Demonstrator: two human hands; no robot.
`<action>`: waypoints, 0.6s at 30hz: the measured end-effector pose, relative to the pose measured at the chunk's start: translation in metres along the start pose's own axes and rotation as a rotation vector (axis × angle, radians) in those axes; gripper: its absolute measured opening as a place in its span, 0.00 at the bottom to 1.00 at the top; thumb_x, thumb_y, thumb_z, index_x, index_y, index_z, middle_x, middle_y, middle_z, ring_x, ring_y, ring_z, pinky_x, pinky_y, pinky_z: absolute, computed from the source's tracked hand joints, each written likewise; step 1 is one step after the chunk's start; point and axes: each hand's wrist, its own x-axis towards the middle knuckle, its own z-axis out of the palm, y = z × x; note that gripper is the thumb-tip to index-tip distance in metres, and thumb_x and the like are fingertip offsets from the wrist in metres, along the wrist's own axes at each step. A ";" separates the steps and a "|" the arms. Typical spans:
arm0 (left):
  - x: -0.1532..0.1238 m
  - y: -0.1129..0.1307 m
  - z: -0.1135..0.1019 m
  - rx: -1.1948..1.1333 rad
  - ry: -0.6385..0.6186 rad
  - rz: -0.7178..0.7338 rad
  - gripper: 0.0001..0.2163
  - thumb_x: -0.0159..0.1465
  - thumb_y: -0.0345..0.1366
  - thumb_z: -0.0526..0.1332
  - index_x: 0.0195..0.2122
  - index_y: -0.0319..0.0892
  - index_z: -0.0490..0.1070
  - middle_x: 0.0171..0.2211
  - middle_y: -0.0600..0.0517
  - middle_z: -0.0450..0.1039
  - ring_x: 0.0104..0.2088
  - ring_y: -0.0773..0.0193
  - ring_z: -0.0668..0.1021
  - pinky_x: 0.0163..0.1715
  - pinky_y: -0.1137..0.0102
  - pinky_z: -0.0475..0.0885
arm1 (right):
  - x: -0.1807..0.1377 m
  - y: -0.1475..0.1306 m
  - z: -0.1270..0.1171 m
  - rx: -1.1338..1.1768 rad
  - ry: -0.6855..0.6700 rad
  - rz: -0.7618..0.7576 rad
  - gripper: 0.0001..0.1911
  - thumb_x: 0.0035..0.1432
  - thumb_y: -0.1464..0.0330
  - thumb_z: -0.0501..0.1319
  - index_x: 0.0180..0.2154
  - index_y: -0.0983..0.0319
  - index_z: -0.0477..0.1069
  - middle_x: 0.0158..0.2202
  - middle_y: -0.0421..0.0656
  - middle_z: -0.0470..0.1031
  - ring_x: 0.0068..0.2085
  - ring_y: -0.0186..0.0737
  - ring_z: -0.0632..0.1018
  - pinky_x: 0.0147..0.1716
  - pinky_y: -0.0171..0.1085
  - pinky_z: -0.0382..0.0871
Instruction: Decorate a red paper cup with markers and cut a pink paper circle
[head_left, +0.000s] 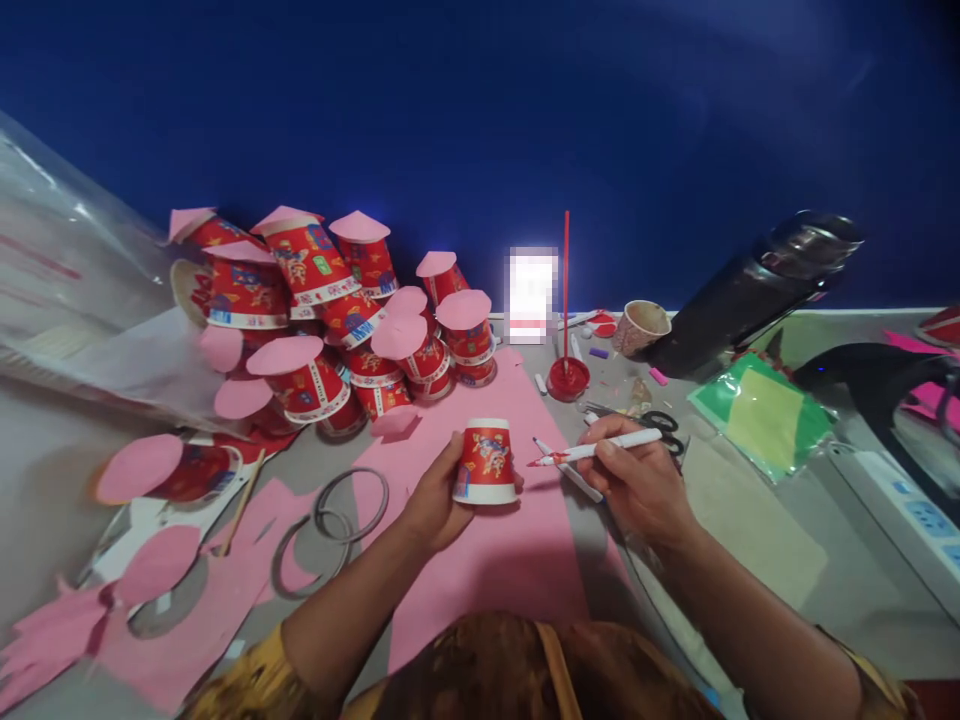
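Observation:
My left hand (435, 505) is wrapped round a red paper cup (486, 462) with a printed figure, held upside down with its white rim at the bottom. To its right, my right hand (649, 490) grips a white marker (630, 440) whose red tip points at the cup without touching it. A second slim white stick (579, 482) with a dark bluish end shows just under that marker; whether it is held or lies on the table I cannot tell. Pink paper (487, 570) spreads beneath both hands.
Several red cups topped with pink paper discs (285, 355) are piled at the left. Grey rings (352, 510) and cut pink paper (187, 610) lie nearer. Beyond my right hand are a red pot with an upright red stick (568, 380), scissors (661, 425), a paper cup (643, 328) and a black flask (750, 290).

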 end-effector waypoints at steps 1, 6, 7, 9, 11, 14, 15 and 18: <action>0.001 -0.001 0.000 0.003 0.007 0.008 0.28 0.68 0.57 0.64 0.51 0.32 0.77 0.44 0.36 0.84 0.39 0.45 0.87 0.43 0.52 0.82 | -0.005 0.001 0.001 -0.073 0.006 -0.038 0.16 0.58 0.54 0.74 0.33 0.59 0.76 0.23 0.39 0.78 0.20 0.32 0.70 0.18 0.30 0.62; 0.003 -0.004 -0.002 0.032 0.055 0.106 0.23 0.68 0.52 0.66 0.48 0.33 0.77 0.43 0.37 0.84 0.40 0.48 0.87 0.47 0.53 0.80 | -0.026 -0.007 0.011 -0.495 -0.039 -0.415 0.02 0.61 0.67 0.70 0.37 0.57 0.79 0.29 0.41 0.81 0.28 0.40 0.79 0.27 0.35 0.73; 0.003 -0.005 -0.002 0.043 0.063 0.130 0.23 0.67 0.52 0.67 0.48 0.34 0.77 0.43 0.38 0.84 0.39 0.48 0.87 0.46 0.53 0.81 | -0.028 -0.009 0.014 -0.540 -0.099 -0.509 0.02 0.62 0.69 0.69 0.38 0.57 0.79 0.30 0.42 0.82 0.29 0.40 0.80 0.28 0.36 0.74; 0.003 -0.006 -0.001 0.067 0.076 0.186 0.23 0.66 0.51 0.69 0.51 0.36 0.76 0.42 0.40 0.84 0.38 0.48 0.86 0.44 0.54 0.81 | -0.028 -0.014 0.020 -0.599 -0.206 -0.663 0.06 0.63 0.73 0.67 0.40 0.57 0.78 0.30 0.42 0.82 0.28 0.40 0.80 0.28 0.37 0.75; 0.002 -0.007 0.001 0.090 0.086 0.248 0.23 0.64 0.50 0.71 0.53 0.38 0.75 0.41 0.43 0.83 0.39 0.49 0.86 0.44 0.55 0.80 | -0.026 -0.015 0.025 -0.636 -0.245 -0.755 0.08 0.63 0.75 0.65 0.41 0.57 0.77 0.29 0.42 0.82 0.27 0.41 0.81 0.28 0.38 0.75; 0.001 -0.008 0.005 0.126 0.095 0.307 0.23 0.63 0.50 0.72 0.52 0.39 0.74 0.40 0.46 0.82 0.39 0.51 0.86 0.43 0.57 0.80 | -0.023 -0.013 0.029 -0.669 -0.239 -0.833 0.08 0.63 0.75 0.65 0.43 0.57 0.77 0.28 0.43 0.82 0.27 0.42 0.82 0.27 0.38 0.76; 0.001 -0.008 0.006 0.137 0.097 0.318 0.23 0.63 0.50 0.72 0.51 0.39 0.75 0.39 0.46 0.82 0.38 0.52 0.85 0.42 0.58 0.80 | -0.022 -0.012 0.030 -0.671 -0.239 -0.856 0.08 0.64 0.75 0.65 0.44 0.57 0.77 0.28 0.43 0.82 0.27 0.43 0.82 0.27 0.39 0.76; 0.001 -0.009 0.008 0.165 0.108 0.345 0.23 0.63 0.50 0.72 0.51 0.40 0.75 0.38 0.48 0.81 0.36 0.56 0.84 0.41 0.61 0.79 | -0.022 -0.010 0.031 -0.659 -0.243 -0.894 0.08 0.65 0.74 0.65 0.45 0.58 0.76 0.28 0.43 0.81 0.27 0.42 0.82 0.26 0.39 0.76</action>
